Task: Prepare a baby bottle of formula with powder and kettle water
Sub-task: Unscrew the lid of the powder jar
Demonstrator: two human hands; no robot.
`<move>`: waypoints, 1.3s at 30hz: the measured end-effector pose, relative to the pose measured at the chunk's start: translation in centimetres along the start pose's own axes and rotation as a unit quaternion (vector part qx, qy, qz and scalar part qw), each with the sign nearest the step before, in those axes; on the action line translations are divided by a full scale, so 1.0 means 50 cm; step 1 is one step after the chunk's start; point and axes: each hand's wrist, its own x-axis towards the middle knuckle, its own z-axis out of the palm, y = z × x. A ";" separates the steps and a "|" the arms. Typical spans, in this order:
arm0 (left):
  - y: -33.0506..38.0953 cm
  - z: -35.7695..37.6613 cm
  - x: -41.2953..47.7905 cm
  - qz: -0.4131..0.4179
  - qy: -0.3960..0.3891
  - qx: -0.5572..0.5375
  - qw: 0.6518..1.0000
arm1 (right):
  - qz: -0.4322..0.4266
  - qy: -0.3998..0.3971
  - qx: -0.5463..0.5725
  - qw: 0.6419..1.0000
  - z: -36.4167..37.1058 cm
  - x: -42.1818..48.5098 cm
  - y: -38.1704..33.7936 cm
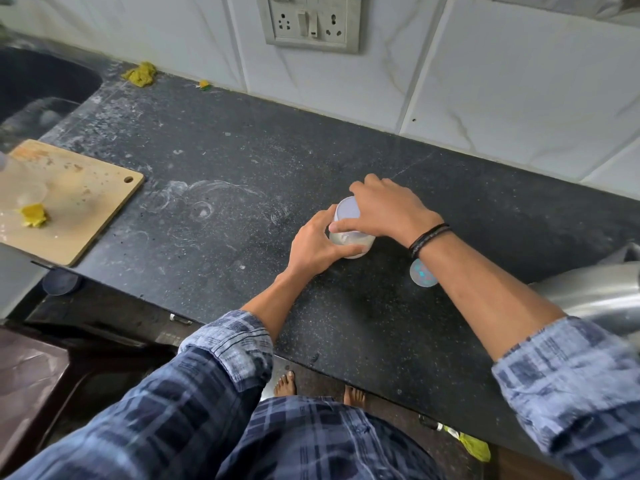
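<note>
Translucent plastic jar (353, 241), short and round and whitish inside, stands on the black speckled stone countertop (242, 168), about midway between the front edge and the back edge and somewhat toward the right end. Its pale lavender round lid (348, 210) sits on top. The left hand (313, 242) wraps the jar from the left, fingers curled round the lower body. The right hand (388, 209) comes over from the right and grips the lid, thumb lying along the near rim and the other fingers curled over the far side; a black corded bracelet (429, 237) circles that wrist. Just beside the jar, toward the front edge and partly under the right wrist, a small round iridescent disc (423, 276) lies flat on the stone. At the right end a shiny steel vessel (595, 296) shows only in part. Toward the left end a pale wooden cutting board (86, 216) lies at the front edge with a crumpled yellow scrap (33, 216) on it, and a dark round cap (61, 282) sits at the front edge just beside the board. A dark sink (41, 84) is set in the far left corner. Along the back edge lie a yellow cloth (140, 74) and a small yellow-green piece (204, 85). A grey socket plate (311, 22) is mounted on the white tiled wall (502, 81).
</note>
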 end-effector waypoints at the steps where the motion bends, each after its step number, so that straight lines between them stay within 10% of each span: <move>1: 0.001 -0.001 0.000 0.001 -0.002 0.001 1.000 | 0.007 0.007 -0.008 1.000 0.003 -0.003 -0.007; 39: -0.002 -0.001 -0.001 0.003 -0.003 0.021 1.000 | -0.031 -0.048 0.178 0.982 -0.005 -0.008 0.011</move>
